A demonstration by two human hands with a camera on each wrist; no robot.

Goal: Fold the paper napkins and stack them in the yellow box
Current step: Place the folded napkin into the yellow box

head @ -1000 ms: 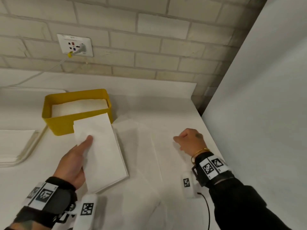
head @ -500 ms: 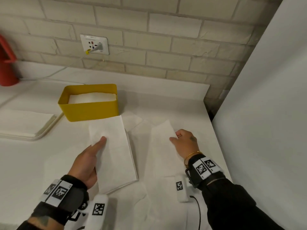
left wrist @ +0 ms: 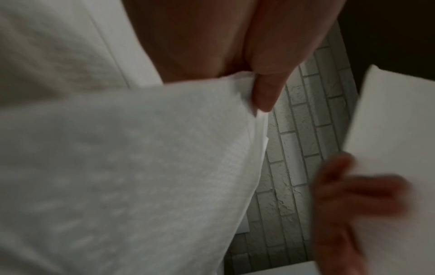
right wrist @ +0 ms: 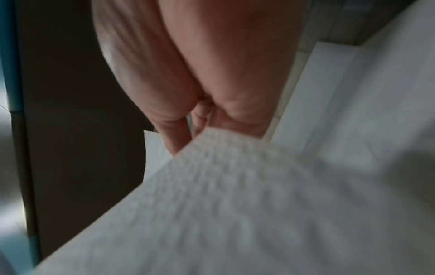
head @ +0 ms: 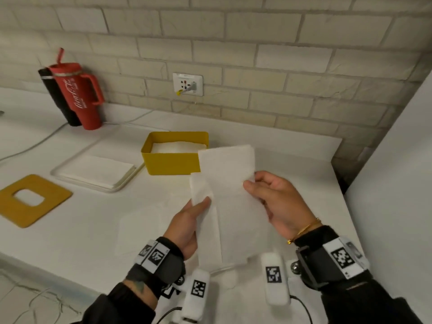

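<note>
Each hand, left hand (head: pixel 187 223) and right hand (head: pixel 278 204), pinches a folded napkin (head: pixel 233 206) raised before the yellow box (head: pixel 170 162), tray (head: pixel 70 181) and red tumbler (head: pixel 77 94) leftward.

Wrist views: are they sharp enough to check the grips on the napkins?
Left wrist: soft, but the thumb pinching a napkin is readable. Right wrist: dim, its napkin motion-smeared. Head view: sharpest, evenly lit, edges bowed.

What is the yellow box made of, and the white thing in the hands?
The yellow box looks like thin painted metal, maybe plastic: smooth matte walls, thin rim. The white folded napkin is soft paper: its dimpled texture shows in the wrist views.
</note>
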